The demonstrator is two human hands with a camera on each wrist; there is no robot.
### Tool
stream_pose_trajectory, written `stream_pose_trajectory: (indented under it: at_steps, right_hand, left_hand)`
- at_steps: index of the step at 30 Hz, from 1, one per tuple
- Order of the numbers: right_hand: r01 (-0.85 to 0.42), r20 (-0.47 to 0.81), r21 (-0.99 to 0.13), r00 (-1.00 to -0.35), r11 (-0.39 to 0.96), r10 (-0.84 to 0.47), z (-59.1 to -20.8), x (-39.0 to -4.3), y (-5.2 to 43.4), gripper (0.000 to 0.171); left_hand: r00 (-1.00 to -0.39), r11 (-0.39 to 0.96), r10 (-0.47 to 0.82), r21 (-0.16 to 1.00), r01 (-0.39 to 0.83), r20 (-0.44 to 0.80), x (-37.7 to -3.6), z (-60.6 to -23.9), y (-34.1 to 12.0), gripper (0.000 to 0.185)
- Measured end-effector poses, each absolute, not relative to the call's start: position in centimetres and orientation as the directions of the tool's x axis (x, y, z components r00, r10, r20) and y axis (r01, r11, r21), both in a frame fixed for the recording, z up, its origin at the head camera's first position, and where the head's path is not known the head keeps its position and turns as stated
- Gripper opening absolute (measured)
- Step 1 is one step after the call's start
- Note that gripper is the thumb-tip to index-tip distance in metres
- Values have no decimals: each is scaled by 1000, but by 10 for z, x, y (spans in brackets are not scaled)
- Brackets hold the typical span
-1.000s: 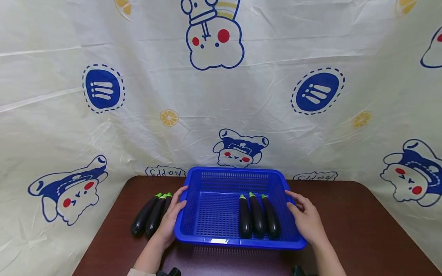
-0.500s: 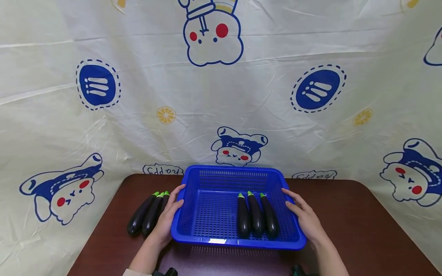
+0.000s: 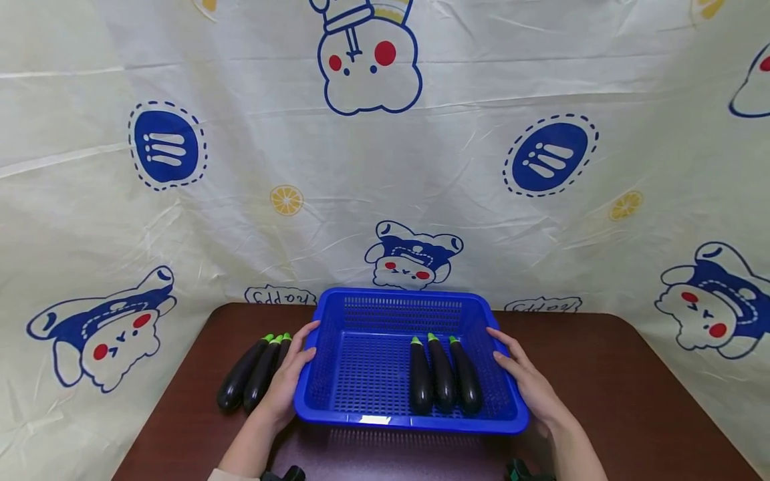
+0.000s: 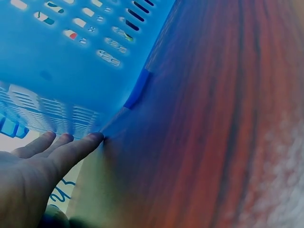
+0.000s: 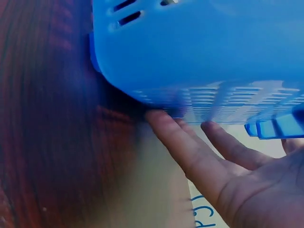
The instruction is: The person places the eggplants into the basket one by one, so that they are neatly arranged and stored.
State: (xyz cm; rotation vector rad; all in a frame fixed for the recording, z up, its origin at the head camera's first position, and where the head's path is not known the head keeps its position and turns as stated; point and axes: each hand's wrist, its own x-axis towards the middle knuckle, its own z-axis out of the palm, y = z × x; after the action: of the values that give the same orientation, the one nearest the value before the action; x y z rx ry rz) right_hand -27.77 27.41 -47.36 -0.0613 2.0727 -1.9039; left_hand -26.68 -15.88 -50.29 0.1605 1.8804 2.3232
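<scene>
A blue slotted plastic basket (image 3: 469,304) stands on the brown table (image 3: 613,374); three dark eggplants (image 3: 442,374) with green caps lie side by side in its right half. My left hand (image 3: 289,377) rests flat against the basket's left wall, fingers straight (image 4: 71,152). Against the basket's right wall lies my right hand (image 3: 523,377), its fingers (image 5: 185,147) also straight on the blue wall (image 5: 199,52). Just left of my left hand, three more eggplants (image 3: 249,374) lie together on the table.
A cream cartoon-printed cloth (image 3: 385,153) hangs as a backdrop behind the table. Bare tabletop stretches to the right of the basket. The table's front edge is near my forearms.
The basket and both hands have shifted slightly left in view, mostly from head movement. Both hands stay flat against the basket's sides.
</scene>
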Motion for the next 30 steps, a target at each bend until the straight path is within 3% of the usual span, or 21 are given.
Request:
stream_pose_trajectory:
  at_steps: [9,30]
  right_hand:
    - [209,-216,-976,-924,56,-315,-474,-274,277,57]
    - [171,-175,-984,-928,42,-329,-484,-278,278,58]
  left_hand:
    - [-983,-186,185,981,-53,-18,-266,-501,-159,49]
    - [-985,-202,166,976,-81,-47,-266,-495,-162,49]
